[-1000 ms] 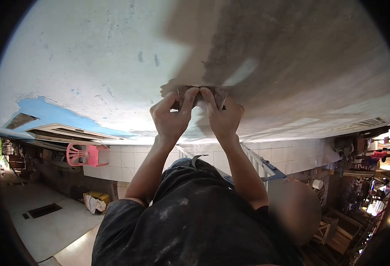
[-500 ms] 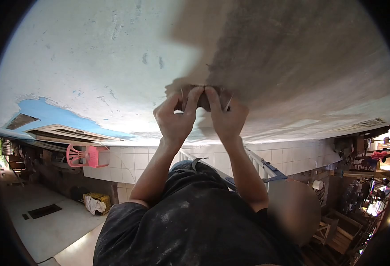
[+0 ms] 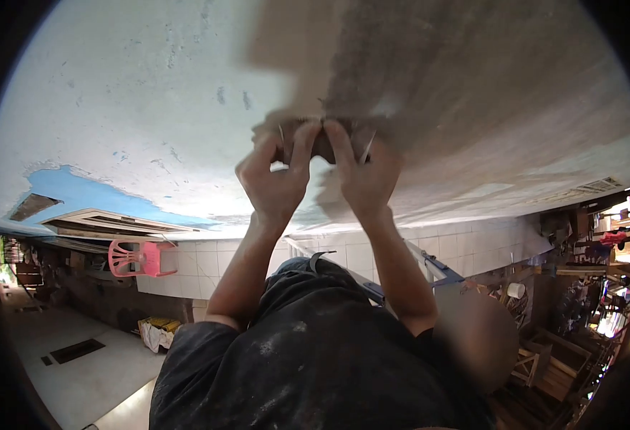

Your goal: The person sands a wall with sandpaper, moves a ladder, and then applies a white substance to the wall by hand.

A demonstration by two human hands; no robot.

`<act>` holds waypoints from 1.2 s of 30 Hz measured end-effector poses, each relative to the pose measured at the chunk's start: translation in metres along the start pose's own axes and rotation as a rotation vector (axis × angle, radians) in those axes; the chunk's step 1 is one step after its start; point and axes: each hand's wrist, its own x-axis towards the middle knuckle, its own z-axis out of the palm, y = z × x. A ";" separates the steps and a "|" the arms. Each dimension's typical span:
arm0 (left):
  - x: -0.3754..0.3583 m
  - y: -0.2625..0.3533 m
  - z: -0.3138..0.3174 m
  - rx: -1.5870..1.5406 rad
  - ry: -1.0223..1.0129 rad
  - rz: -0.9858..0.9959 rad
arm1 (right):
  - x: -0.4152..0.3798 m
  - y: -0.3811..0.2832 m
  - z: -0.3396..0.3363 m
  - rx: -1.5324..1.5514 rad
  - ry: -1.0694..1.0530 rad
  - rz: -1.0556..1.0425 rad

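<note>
Watching this one from the room: left hand (image 3: 275,175) and right hand (image 3: 369,175) are both clamped on a dark pad (image 3: 321,146), thumbs (image 3: 305,140) nearly meeting in the middle. It's up against the patchy wall (image 3: 150,93). Can't tell what the pad's made of, tbh. There's a pink chair (image 3: 151,259) well off to the left.

no readable text or labels

Between left hand (image 3: 275,179) and right hand (image 3: 369,179), a tool (image 3: 322,147) meets the wall (image 3: 150,107); chair (image 3: 149,259) at their eight o'clock, ladder (image 3: 439,269) at five.
</note>
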 end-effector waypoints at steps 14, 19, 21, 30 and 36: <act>0.001 0.007 0.004 -0.001 -0.054 -0.018 | -0.008 0.010 -0.004 -0.038 0.038 0.055; -0.017 -0.009 0.003 0.072 -0.176 -0.154 | -0.020 0.034 -0.007 -0.056 0.017 0.000; -0.030 -0.016 0.009 0.011 -0.177 -0.183 | -0.032 0.053 -0.004 -0.029 0.009 0.019; -0.002 0.017 0.001 -0.081 -0.155 -0.246 | -0.001 0.009 -0.014 0.025 -0.015 0.078; -0.031 -0.011 0.005 0.028 -0.208 -0.255 | -0.031 0.047 -0.006 -0.053 -0.003 0.024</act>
